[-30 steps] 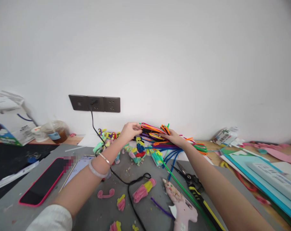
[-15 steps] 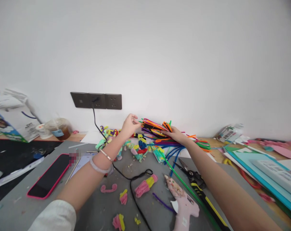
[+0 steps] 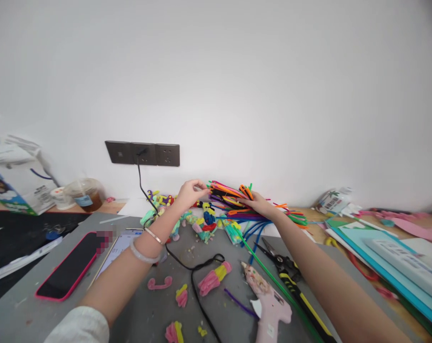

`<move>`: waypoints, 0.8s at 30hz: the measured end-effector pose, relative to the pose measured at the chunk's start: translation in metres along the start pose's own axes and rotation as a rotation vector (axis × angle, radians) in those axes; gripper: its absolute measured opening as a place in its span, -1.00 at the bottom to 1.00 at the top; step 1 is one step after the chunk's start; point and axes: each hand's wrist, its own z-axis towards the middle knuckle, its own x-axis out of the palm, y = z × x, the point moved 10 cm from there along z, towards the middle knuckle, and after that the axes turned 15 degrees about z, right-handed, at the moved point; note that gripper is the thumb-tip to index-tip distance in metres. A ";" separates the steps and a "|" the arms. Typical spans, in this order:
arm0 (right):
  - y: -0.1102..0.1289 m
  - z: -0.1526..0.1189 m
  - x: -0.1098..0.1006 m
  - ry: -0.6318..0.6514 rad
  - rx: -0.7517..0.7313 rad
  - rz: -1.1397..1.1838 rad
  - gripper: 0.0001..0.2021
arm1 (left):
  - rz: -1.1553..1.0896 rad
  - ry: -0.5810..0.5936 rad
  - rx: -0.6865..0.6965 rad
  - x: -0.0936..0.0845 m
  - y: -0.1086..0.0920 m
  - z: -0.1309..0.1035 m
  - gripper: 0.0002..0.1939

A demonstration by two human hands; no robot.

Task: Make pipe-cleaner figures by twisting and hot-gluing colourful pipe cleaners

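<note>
A thick bundle of colourful pipe cleaners [image 3: 225, 191] lies against the wall at the back of the table. My right hand [image 3: 259, 205] is wrapped round its right part. At the bundle's left end my left hand [image 3: 192, 191] has its thumb and fingers pinched together at the tips; whatever may be between them is too small to make out. More loose pipe cleaners [image 3: 294, 216] spread out below and to the right of my right hand. Small fuzzy figures [image 3: 203, 224] in several colours lie in front of the bundle.
A pink glue gun [image 3: 271, 305], black-and-yellow pliers [image 3: 301, 300] and a black cable [image 3: 197, 297] lie in front. At left are a pink-edged phone [image 3: 67, 267], another phone [image 3: 121, 247] and a drink cup [image 3: 89, 196]. Coloured sheets [image 3: 366, 238] are stacked at right.
The view has tilted slightly, so the wall socket and hands appear a little lower. My left hand's fingers have drawn closer together at the bundle's left end. My right hand keeps its hold.
</note>
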 end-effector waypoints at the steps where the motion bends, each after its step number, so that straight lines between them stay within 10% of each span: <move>1: 0.000 0.000 0.000 0.003 -0.002 0.000 -0.68 | 0.023 0.007 0.006 0.000 -0.002 -0.001 -0.78; 24: -0.002 -0.005 0.003 -0.009 0.088 0.028 -0.69 | 0.219 -0.076 0.103 -0.003 -0.023 -0.002 -0.82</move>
